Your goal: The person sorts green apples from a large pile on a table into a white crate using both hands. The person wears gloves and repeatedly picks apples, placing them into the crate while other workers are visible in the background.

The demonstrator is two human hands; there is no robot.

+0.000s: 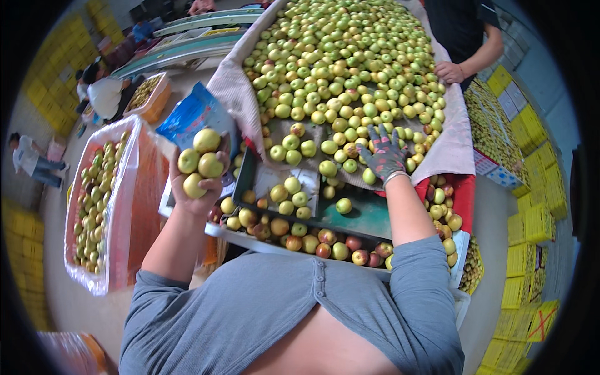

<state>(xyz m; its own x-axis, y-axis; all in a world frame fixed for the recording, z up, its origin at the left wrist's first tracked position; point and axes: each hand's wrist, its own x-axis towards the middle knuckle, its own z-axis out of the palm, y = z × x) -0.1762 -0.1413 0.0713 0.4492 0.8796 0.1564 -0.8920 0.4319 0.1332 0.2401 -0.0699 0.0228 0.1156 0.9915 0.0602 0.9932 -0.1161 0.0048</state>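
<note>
My left hand (191,200), bare and raised at the left, is closed around several large yellow-green jujubes (211,165). My right hand (385,154) wears a dark glove with pink patches. Its fingers are spread over the near edge of a big heap of green jujubes (347,61), palm down, and it grips none that I can see. The heap lies on a pale ribbed cloth (454,126) sloping towards me. Below the cloth, a few jujubes (290,197) rest on a white board, and one jujube (343,206) sits alone on a green surface (363,220).
A trough of redder jujubes (323,243) runs along my front. A plastic-lined crate (136,211) of jujubes stands left, near a blue bag (192,112). At the right, a co-worker's hand (449,71) rests on the cloth's edge. Yellow crates (529,225) are stacked beyond.
</note>
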